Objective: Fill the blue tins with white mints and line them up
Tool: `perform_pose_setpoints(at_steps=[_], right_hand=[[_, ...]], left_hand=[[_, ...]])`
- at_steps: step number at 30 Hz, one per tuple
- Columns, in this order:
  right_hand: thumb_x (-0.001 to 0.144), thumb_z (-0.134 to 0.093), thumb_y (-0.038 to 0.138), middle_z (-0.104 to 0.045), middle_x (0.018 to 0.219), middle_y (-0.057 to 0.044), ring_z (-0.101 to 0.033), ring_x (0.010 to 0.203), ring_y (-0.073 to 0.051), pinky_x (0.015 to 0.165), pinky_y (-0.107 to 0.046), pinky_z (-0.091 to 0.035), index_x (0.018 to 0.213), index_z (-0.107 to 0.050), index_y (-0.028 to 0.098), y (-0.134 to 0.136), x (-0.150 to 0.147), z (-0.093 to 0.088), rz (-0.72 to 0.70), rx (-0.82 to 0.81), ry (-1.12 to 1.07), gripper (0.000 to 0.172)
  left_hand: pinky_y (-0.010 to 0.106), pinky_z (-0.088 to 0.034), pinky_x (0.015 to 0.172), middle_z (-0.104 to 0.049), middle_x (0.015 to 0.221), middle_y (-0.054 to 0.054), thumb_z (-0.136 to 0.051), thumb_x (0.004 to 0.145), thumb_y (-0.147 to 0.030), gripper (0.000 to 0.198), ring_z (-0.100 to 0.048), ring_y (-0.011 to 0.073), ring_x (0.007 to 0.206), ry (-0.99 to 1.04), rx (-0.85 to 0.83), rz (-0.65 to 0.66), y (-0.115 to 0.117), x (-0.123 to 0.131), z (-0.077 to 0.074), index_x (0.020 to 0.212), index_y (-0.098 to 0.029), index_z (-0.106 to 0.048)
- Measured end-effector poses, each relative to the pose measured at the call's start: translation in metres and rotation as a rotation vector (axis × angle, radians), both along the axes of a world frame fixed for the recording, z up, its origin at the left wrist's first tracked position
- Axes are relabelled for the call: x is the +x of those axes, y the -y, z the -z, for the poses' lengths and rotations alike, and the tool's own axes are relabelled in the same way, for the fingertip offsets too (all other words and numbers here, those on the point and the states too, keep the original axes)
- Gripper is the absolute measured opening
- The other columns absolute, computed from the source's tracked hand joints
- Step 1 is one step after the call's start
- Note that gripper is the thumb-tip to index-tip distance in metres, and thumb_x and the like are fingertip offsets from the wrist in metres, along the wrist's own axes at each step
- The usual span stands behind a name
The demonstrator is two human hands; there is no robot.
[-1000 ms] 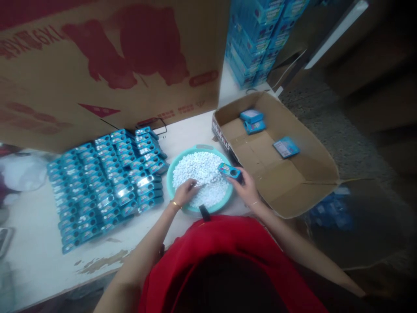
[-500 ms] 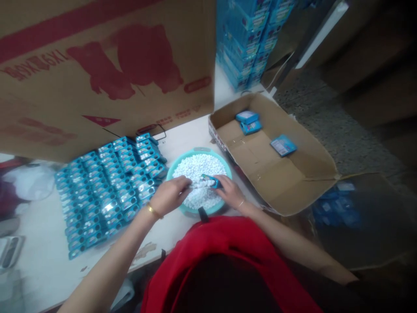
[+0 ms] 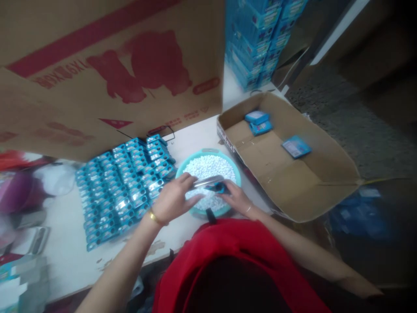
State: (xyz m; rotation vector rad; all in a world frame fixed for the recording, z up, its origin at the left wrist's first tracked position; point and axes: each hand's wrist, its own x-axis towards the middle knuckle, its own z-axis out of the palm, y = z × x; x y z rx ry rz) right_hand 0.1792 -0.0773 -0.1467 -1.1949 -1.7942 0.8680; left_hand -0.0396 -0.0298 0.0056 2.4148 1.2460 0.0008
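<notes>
A turquoise basin [image 3: 238,171] full of small white pellets [image 3: 210,165] stands in front of me on the table. My left hand [image 3: 174,195] is closed on one end of a long, shiny, silvery or clear piece [image 3: 206,180], whose exact kind I cannot make out. It lies across the top of a small blue box [image 3: 217,188], over the pellets. From the right, my right hand [image 3: 237,198] grips that box between thumb and fingers. Left of the basin, rows of similar small blue boxes [image 3: 120,191] stand closely packed, with round dark openings showing.
An open cardboard tray [image 3: 260,156] at the right holds several flat blue packs [image 3: 296,147]. Behind stands a large carton [image 3: 153,65] with red print, beside stacked blue boxes [image 3: 254,43]. Blurred bags and boxes lie on the white table [image 3: 65,261] at far left.
My left hand, earlier down at the pellets, now holds the shiny piece over the small box. The whole view has shifted, so things appear farther right.
</notes>
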Motion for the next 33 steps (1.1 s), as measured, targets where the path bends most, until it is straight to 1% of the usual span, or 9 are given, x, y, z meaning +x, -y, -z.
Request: perform_pose_setpoints(at_steps=[3, 8, 12, 17, 21, 25, 28, 30, 33], right_hand=[[0.087, -0.059, 0.040, -0.064, 0.100, -0.008, -0.062, 0.096, -0.024, 0.083, -0.038, -0.052, 0.114, -0.053, 0.021, 0.003, -0.013, -0.010, -0.053, -0.076, -0.056, 0.033], [0.087, -0.057, 0.043, -0.063, 0.104, -0.010, -0.061, 0.100, -0.025, 0.086, -0.039, -0.052, 0.115, -0.053, 0.021, -0.007, -0.036, -0.018, -0.151, -0.097, -0.069, 0.036], [0.089, -0.056, 0.040, -0.056, 0.126, -0.013, -0.051, 0.120, -0.026, 0.102, -0.045, -0.042, 0.128, -0.047, 0.021, -0.027, -0.028, -0.013, -0.022, -0.060, -0.019, 0.044], [0.091, -0.052, 0.037, -0.063, 0.111, -0.009, -0.059, 0.107, -0.023, 0.096, -0.041, -0.047, 0.114, -0.058, 0.023, -0.044, 0.004, -0.017, 0.175, -0.052, 0.009, 0.027], [0.091, -0.049, 0.039, -0.063, 0.108, -0.008, -0.059, 0.103, -0.021, 0.092, -0.037, -0.048, 0.111, -0.058, 0.023, -0.065, 0.053, -0.012, 0.426, -0.002, 0.055, 0.027], [0.090, -0.046, 0.042, -0.060, 0.107, -0.014, -0.056, 0.102, -0.025, 0.088, -0.038, -0.047, 0.110, -0.058, 0.017, -0.099, 0.149, 0.009, 0.775, -0.061, 0.331, 0.034], [0.087, -0.052, 0.037, -0.054, 0.120, -0.020, -0.047, 0.114, -0.031, 0.094, -0.042, -0.039, 0.119, -0.054, 0.012, -0.121, 0.219, 0.025, 0.932, -0.272, 0.743, 0.041], [0.084, -0.058, 0.033, -0.050, 0.127, -0.021, -0.042, 0.118, -0.032, 0.094, -0.043, -0.037, 0.128, -0.047, 0.011, -0.133, 0.249, 0.036, 0.926, -0.414, 0.918, 0.051], [0.080, -0.063, 0.031, -0.051, 0.124, -0.022, -0.043, 0.117, -0.033, 0.092, -0.043, -0.036, 0.130, -0.044, 0.010, -0.146, 0.265, 0.056, 0.884, -0.494, 0.959, 0.056]], left_hand=[[0.032, -0.049, 0.082, -0.055, 0.114, 0.010, -0.064, 0.078, -0.050, 0.058, -0.057, 0.0204, 0.096, 0.236, -0.090, -0.043, 0.006, -0.012, 0.036, 0.122, -0.018, -0.047], [0.027, -0.044, 0.067, -0.055, 0.085, 0.003, -0.056, 0.086, -0.036, 0.021, -0.052, 0.0149, 0.074, 0.260, -0.152, -0.089, 0.011, -0.033, 0.071, 0.095, -0.018, -0.054], [0.027, -0.043, 0.070, -0.056, 0.086, 0.003, -0.060, 0.082, -0.037, 0.026, -0.052, 0.0152, 0.076, 0.333, 0.050, -0.432, 0.001, -0.074, 0.083, 0.098, -0.018, -0.055], [0.028, -0.044, 0.064, -0.056, 0.076, 0.001, -0.061, 0.071, -0.053, 0.041, -0.051, 0.0163, 0.068, 0.236, 0.102, -0.851, -0.013, -0.124, 0.105, 0.090, -0.017, -0.057], [0.032, -0.045, 0.056, -0.060, 0.073, 0.001, -0.060, 0.064, -0.063, 0.057, -0.055, 0.0203, 0.062, 0.132, -0.085, -1.084, -0.028, -0.144, 0.130, 0.098, -0.018, -0.058], [0.040, -0.050, 0.066, -0.062, 0.079, 0.006, -0.055, 0.066, -0.063, 0.053, -0.060, 0.0270, 0.072, 0.014, -0.073, -0.876, -0.046, -0.155, 0.174, 0.094, -0.019, -0.061], [0.043, -0.051, 0.078, -0.059, 0.102, 0.014, -0.047, 0.073, -0.061, 0.054, -0.060, 0.0313, 0.090, -0.052, 0.012, -0.725, -0.048, -0.154, 0.198, 0.100, -0.017, -0.061], [0.047, -0.051, 0.080, -0.053, 0.116, 0.014, -0.041, 0.076, -0.063, 0.058, -0.058, 0.0341, 0.100, -0.134, 0.065, -0.758, -0.046, -0.150, 0.200, 0.112, -0.020, -0.056], [0.050, -0.051, 0.082, -0.054, 0.116, 0.014, -0.039, 0.077, -0.068, 0.068, -0.056, 0.0364, 0.107, -0.195, 0.109, -0.819, -0.039, -0.137, 0.189, 0.125, -0.020, -0.046]])
